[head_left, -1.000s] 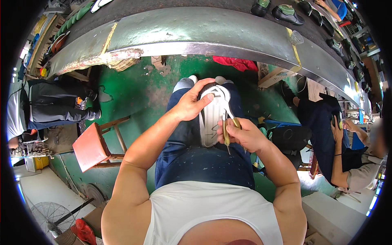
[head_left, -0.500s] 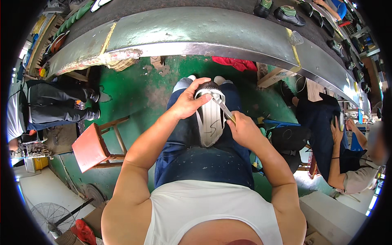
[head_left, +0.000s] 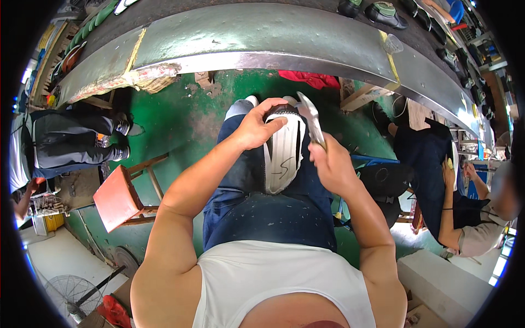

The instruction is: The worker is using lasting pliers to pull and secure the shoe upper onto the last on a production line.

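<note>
On my lap lies a dark shoe upper, bottom up, its pale insole (head_left: 283, 154) showing a black pen mark. My left hand (head_left: 261, 124) grips the toe end, thumb on the insole and fingers around the dark toe. Shut in my right hand (head_left: 333, 164) is a metal tool, apparently lasting pincers (head_left: 311, 117), with its head raised beside the toe, to the right of it and apart from it. My palm covers most of the handles.
A long metal-edged bench (head_left: 262, 44) crosses ahead, with several dark shoes (head_left: 385, 15) on its right part. A red-seated stool (head_left: 116, 198) stands left. Another person (head_left: 454, 218) sits at the right. A wire fan (head_left: 68, 290) is at lower left.
My right hand has lifted the pincers off the toe and swung them up and to the right. The left hand keeps its hold, its thumb shifted slightly.
</note>
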Tool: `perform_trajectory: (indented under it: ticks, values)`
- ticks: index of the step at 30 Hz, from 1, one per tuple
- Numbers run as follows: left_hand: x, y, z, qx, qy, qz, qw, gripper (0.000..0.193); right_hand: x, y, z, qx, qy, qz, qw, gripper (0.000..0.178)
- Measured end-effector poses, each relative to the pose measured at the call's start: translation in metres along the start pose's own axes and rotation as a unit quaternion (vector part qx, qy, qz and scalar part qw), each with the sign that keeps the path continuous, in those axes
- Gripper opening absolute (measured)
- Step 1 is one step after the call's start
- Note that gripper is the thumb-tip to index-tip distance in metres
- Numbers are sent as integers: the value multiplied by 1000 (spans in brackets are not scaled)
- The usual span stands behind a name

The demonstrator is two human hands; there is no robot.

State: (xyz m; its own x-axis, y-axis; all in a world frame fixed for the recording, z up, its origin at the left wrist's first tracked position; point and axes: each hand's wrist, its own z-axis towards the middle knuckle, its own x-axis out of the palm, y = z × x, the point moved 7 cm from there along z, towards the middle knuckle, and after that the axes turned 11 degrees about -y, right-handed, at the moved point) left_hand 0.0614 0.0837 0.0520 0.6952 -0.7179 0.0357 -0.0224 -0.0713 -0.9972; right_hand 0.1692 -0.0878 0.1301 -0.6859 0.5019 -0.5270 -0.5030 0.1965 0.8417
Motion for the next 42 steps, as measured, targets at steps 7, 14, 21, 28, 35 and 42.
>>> perform_trajectory:
  ticks: [7, 14, 21, 28, 35, 42]
  values:
    - [7, 59, -3, -88, -3, -44, 995, 57, 32, -76, 8, 113, 35, -39, 992, 51]
    - [6, 141, -34, -100, -43, 120, 987, 62, 57, -121, -21, 177, -2, -72, 982, 50]
    - [14, 78, -43, -288, 86, -88, 950, 83, 38, -120, -13, 179, 47, -116, 976, 48]
    - [14, 90, -86, -162, 59, 166, 971, 110, 18, -75, -35, -35, 194, -156, 968, 48]
    - [19, 98, -87, -170, 51, -8, 984, 93, 38, -27, -17, -172, 260, -371, 875, 31]
    - [19, 123, -80, -289, -235, -91, 924, 60, 69, -65, -66, 5, 213, -176, 961, 31]
